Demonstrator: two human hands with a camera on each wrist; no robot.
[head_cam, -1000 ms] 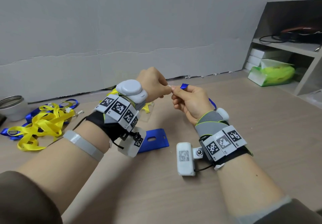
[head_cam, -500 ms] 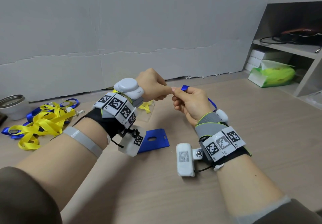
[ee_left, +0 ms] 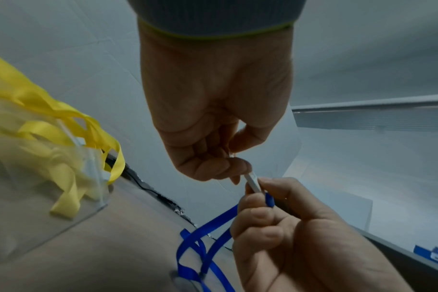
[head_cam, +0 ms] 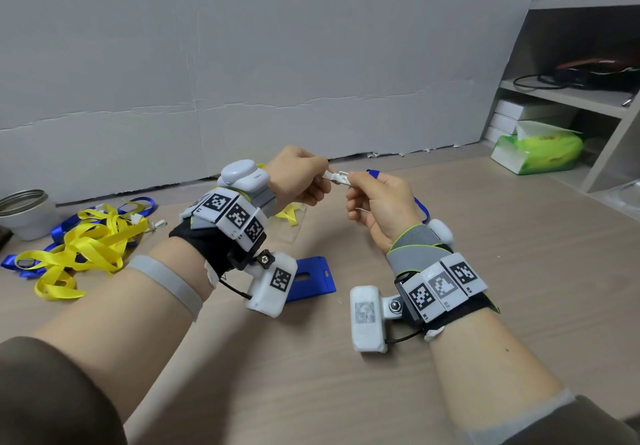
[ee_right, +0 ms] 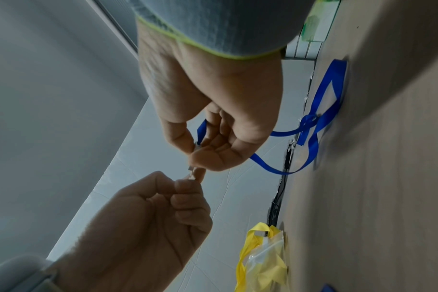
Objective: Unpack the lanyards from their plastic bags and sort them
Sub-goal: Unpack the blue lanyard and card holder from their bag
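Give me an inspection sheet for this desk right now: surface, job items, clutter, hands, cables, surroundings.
Surface: light wood desk, grey board standing along its back edge.
Job's things: white clip on the blue lanyard held between both hands; bagged yellow lanyard lying behind; loose pile of yellow and blue lanyards at left; blue badge holder flat on the desk.
Clutter: metal cup far left.
Hands: left hand and right hand each pinch the clip.
Cables: black cable on the shelf.
Surroundings: shelf unit at right with white boxes and a green tissue pack.
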